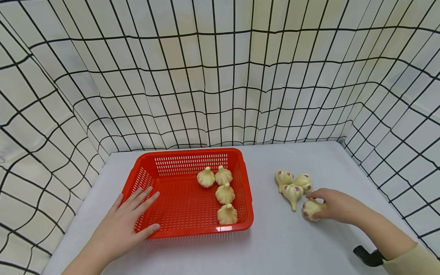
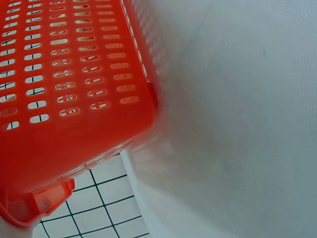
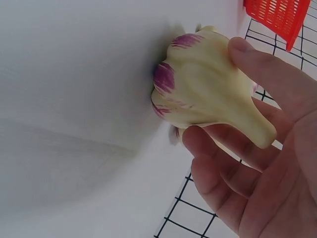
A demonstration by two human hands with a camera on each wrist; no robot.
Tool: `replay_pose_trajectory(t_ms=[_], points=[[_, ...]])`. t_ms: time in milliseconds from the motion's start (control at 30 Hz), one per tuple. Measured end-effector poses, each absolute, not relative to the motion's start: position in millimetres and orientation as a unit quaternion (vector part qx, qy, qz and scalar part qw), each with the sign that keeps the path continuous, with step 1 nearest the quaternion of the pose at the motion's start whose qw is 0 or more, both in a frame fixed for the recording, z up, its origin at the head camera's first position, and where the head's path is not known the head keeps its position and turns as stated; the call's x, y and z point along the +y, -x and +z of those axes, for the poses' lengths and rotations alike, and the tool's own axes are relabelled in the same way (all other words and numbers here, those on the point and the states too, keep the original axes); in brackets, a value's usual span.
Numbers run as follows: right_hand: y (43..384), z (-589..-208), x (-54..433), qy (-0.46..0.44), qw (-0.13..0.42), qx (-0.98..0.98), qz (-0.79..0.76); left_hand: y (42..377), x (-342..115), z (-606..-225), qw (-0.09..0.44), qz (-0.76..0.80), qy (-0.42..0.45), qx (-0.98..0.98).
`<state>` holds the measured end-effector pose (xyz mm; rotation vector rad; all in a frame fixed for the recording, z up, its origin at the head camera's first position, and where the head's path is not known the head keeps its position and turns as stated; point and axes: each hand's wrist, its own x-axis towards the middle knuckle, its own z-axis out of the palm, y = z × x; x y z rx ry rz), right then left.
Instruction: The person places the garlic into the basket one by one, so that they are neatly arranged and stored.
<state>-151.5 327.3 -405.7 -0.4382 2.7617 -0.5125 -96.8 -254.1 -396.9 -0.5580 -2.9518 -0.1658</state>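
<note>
My right hand (image 1: 338, 206) pinches a garlic bulb (image 1: 311, 209) at the right of the table. In the right wrist view thumb and fingers are curled about this cream bulb (image 3: 203, 82) with purple streaks, its stem toward the palm. Just left of it lie three more bulbs in a cluster, the nearest one (image 1: 293, 193) with its stem toward me. My left hand (image 1: 120, 225) rests with straight, spread fingers over the left rim of a red plastic basket (image 1: 192, 231). Inside, along the basket's right side, sit several garlic bulbs (image 1: 225, 194).
A white cloth covers the table (image 1: 268, 248). Black-grid netting (image 1: 233, 91) over pale sheets walls the back and both sides. The basket's slotted side (image 2: 64, 64) fills the upper left of the left wrist view. A black strap piece (image 1: 369, 256) hangs at the right wrist.
</note>
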Motion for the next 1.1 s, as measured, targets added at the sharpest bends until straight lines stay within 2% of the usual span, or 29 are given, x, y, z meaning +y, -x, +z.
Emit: replay_pose_trajectory(t_ms=[800, 1100], points=[[143, -403, 353, 0.167, 0.129, 0.958, -0.193, 96, -253, -397, 0.076, -0.059, 0.187, -0.978], [142, -405, 356, 0.180, 0.099, 0.960, -0.193, 96, -254, -397, 0.073, -0.059, 0.188, -0.978]])
